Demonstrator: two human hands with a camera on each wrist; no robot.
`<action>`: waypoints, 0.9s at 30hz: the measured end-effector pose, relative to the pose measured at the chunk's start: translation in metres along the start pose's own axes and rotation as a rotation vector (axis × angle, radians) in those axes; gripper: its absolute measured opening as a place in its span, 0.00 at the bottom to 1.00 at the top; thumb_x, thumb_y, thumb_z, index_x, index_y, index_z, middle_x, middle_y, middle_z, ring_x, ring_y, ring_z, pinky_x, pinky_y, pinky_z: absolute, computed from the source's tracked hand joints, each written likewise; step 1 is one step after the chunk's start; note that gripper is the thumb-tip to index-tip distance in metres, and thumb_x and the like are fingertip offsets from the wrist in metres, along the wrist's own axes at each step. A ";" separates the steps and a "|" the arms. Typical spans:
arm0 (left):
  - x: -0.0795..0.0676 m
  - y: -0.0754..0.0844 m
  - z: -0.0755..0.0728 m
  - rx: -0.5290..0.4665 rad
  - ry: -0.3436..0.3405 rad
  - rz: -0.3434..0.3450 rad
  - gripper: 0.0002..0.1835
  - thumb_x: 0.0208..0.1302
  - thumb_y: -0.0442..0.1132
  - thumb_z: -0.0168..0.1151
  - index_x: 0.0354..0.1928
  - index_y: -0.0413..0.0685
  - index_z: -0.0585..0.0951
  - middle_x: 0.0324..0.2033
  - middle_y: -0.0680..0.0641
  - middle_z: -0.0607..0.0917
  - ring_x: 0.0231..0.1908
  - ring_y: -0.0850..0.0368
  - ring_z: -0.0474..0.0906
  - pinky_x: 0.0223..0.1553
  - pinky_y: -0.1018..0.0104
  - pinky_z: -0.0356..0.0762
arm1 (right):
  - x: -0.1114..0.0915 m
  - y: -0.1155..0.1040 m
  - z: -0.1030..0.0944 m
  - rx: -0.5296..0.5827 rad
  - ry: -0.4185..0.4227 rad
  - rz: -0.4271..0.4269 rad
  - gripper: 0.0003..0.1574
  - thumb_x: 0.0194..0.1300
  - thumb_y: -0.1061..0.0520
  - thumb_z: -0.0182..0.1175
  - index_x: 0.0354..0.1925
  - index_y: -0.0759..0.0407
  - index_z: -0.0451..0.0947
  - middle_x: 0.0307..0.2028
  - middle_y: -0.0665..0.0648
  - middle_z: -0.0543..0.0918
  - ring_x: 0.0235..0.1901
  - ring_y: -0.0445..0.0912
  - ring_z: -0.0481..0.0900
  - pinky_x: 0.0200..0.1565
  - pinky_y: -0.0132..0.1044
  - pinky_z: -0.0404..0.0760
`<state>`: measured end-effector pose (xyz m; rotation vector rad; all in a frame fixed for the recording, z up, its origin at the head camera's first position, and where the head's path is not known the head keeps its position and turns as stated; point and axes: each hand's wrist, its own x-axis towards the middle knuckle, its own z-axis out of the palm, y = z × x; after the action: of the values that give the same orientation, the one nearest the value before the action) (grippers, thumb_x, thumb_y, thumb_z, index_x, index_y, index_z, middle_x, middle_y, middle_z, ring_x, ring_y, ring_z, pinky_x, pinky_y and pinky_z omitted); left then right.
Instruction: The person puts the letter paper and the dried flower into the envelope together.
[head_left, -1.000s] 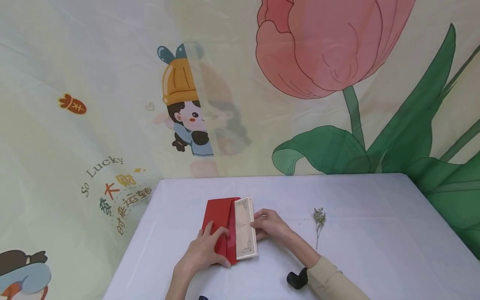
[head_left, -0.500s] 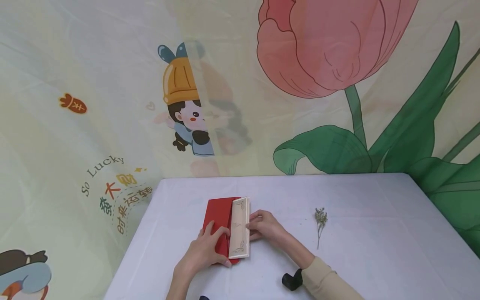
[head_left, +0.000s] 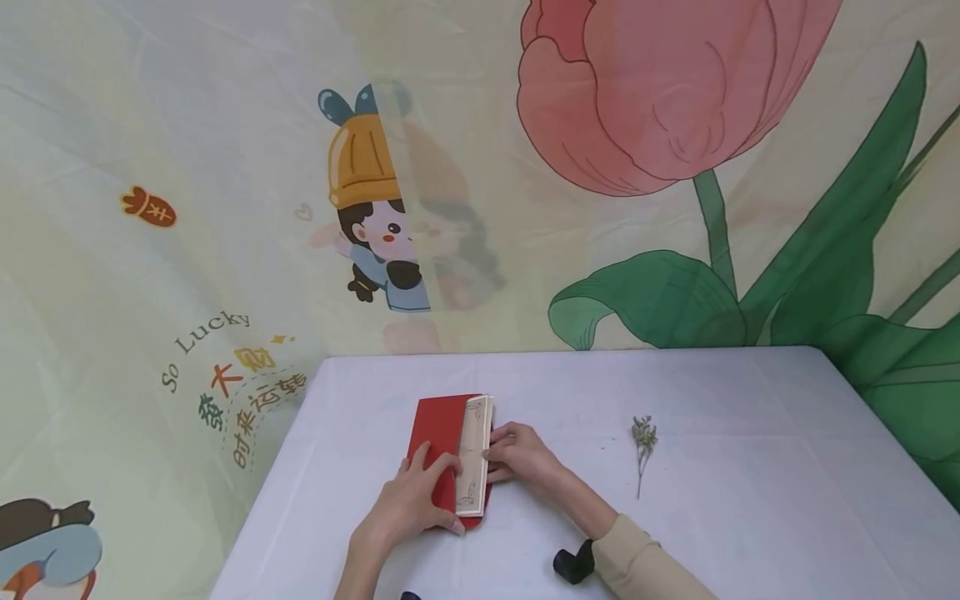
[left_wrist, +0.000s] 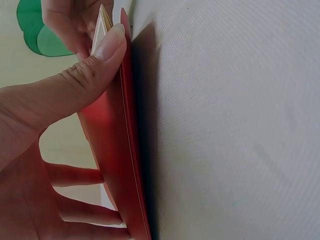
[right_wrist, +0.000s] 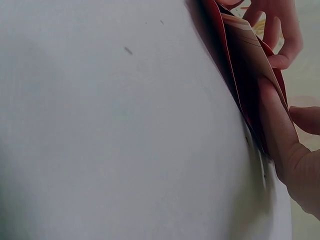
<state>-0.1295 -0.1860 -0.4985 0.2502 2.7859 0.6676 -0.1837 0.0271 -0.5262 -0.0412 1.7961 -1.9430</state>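
A red envelope (head_left: 438, 421) lies on the white table, its opening facing right. Partly inside it is a cream card (head_left: 472, 467) with ornamental corner prints, its right strip showing. My left hand (head_left: 405, 504) holds the envelope, thumb at the near edge and fingers spread over the top face. In the left wrist view the thumb (left_wrist: 95, 70) presses at the envelope's edge. My right hand (head_left: 528, 457) pinches the card by its right side. In the right wrist view one finger (right_wrist: 275, 117) reaches under the card, within the envelope's mouth.
A small dried flower sprig (head_left: 643, 437) lies on the table (head_left: 750, 483) right of the right hand. A black device (head_left: 573, 564) sits at the right wrist, by the beige sleeve (head_left: 645, 558). A printed cloth (head_left: 637, 150) hangs behind the table.
The right hand has moved left, sliding the card deeper into the red envelope, so a narrower strip shows. The left hand has stayed in place on the envelope.
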 end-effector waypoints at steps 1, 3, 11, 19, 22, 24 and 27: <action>0.000 0.000 0.000 -0.001 0.001 0.002 0.38 0.40 0.54 0.86 0.54 0.67 0.76 0.72 0.33 0.65 0.66 0.16 0.61 0.53 0.20 0.71 | 0.000 0.000 0.001 0.000 -0.001 0.002 0.19 0.70 0.67 0.60 0.54 0.75 0.67 0.43 0.68 0.86 0.39 0.52 0.90 0.42 0.47 0.89; 0.000 -0.001 0.000 -0.003 0.000 0.004 0.38 0.40 0.55 0.86 0.55 0.67 0.76 0.72 0.33 0.64 0.66 0.16 0.61 0.53 0.20 0.71 | 0.001 0.000 0.003 -0.003 -0.003 0.006 0.19 0.70 0.66 0.60 0.54 0.74 0.67 0.43 0.67 0.86 0.39 0.51 0.90 0.42 0.47 0.89; 0.000 -0.003 0.001 -0.009 -0.006 -0.010 0.40 0.40 0.55 0.86 0.58 0.66 0.76 0.73 0.33 0.64 0.68 0.17 0.60 0.54 0.21 0.71 | 0.007 0.003 0.010 -0.010 0.001 0.023 0.19 0.70 0.64 0.61 0.54 0.71 0.67 0.41 0.65 0.85 0.37 0.52 0.90 0.41 0.46 0.89; 0.002 -0.003 0.001 -0.025 -0.015 -0.018 0.39 0.40 0.54 0.86 0.57 0.67 0.76 0.73 0.33 0.64 0.69 0.17 0.59 0.54 0.21 0.71 | 0.009 0.004 0.016 -0.016 0.013 0.019 0.20 0.70 0.64 0.61 0.54 0.72 0.67 0.41 0.66 0.85 0.36 0.52 0.90 0.40 0.47 0.89; 0.002 -0.004 0.002 -0.026 -0.011 -0.013 0.39 0.40 0.55 0.86 0.57 0.67 0.76 0.73 0.33 0.64 0.68 0.17 0.59 0.54 0.21 0.72 | 0.009 0.003 0.019 -0.015 0.011 0.011 0.20 0.70 0.64 0.61 0.54 0.73 0.67 0.41 0.66 0.85 0.36 0.53 0.90 0.40 0.48 0.89; 0.002 -0.004 0.001 -0.025 -0.006 -0.007 0.39 0.40 0.55 0.86 0.57 0.67 0.76 0.73 0.33 0.64 0.68 0.16 0.60 0.53 0.21 0.72 | 0.010 0.003 0.021 -0.009 0.005 0.001 0.19 0.70 0.65 0.60 0.54 0.73 0.67 0.41 0.67 0.85 0.36 0.55 0.91 0.41 0.49 0.89; 0.002 -0.004 0.001 -0.025 -0.003 -0.004 0.40 0.40 0.56 0.86 0.58 0.66 0.76 0.73 0.33 0.64 0.68 0.16 0.60 0.53 0.22 0.73 | 0.011 0.003 0.023 0.011 -0.008 -0.015 0.19 0.70 0.66 0.59 0.54 0.74 0.66 0.41 0.67 0.85 0.37 0.58 0.91 0.41 0.51 0.89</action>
<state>-0.1317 -0.1890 -0.5018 0.2406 2.7727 0.6994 -0.1842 0.0013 -0.5293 -0.0584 1.7843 -1.9607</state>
